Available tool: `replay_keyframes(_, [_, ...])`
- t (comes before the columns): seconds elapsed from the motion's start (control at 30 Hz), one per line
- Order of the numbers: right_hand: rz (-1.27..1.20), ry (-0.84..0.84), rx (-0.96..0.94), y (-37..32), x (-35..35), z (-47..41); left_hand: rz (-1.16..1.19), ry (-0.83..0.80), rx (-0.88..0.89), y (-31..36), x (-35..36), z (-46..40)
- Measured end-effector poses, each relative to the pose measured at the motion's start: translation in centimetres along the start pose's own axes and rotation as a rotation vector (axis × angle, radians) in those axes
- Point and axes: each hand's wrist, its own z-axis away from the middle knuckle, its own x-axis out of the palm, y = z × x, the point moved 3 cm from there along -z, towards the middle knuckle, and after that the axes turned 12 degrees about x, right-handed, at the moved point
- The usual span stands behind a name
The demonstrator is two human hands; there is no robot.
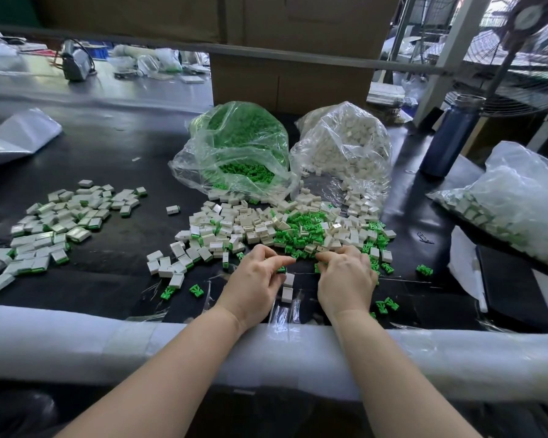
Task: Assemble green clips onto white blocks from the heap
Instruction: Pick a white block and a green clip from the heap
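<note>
Black table [114,153], hands [298,279] at mixed heap [282,229]

Both hands at near edge of mixed heap [285,229] on black table [114,153]. Left hand [253,287] curled, green clip [281,269] at its fingertips, white blocks [288,286] just beside. Right hand [345,279] curled over clips, contents hidden. Finished pile [54,222] left; green bag [234,147], white bag [342,147] behind.
</note>
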Motion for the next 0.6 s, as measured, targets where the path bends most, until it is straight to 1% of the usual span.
replay_keyframes(0.13, [0.063,0.022,-0.010,-0.2,0.0,0.0,-0.090,-0.121,0.006,-0.2,0.7,-0.1])
replay_keyframes(0.23, [0.057,0.038,-0.017,-0.3,-0.1,0.0,-0.053,-0.108,-0.024,-0.4,0.6,-0.1])
replay_keyframes(0.33, [-0.005,0.069,-0.045,-0.3,-0.3,0.2,0.013,-0.063,-0.046,-0.3,0.2,-0.1])
replay_keyframes(0.43, [-0.157,0.063,-0.141,-0.5,-0.4,0.4,0.125,0.024,-0.097,-0.3,-0.3,0.1])
replay_keyframes(0.53, [-0.416,-0.013,-0.220,-0.8,-0.6,0.7,0.230,0.108,-0.157,-0.6,-0.7,0.1])
replay_keyframes(0.6, [-0.547,-0.078,-0.234,-0.7,-0.6,0.8,0.338,0.146,-0.202,-0.9,-0.7,0.1])
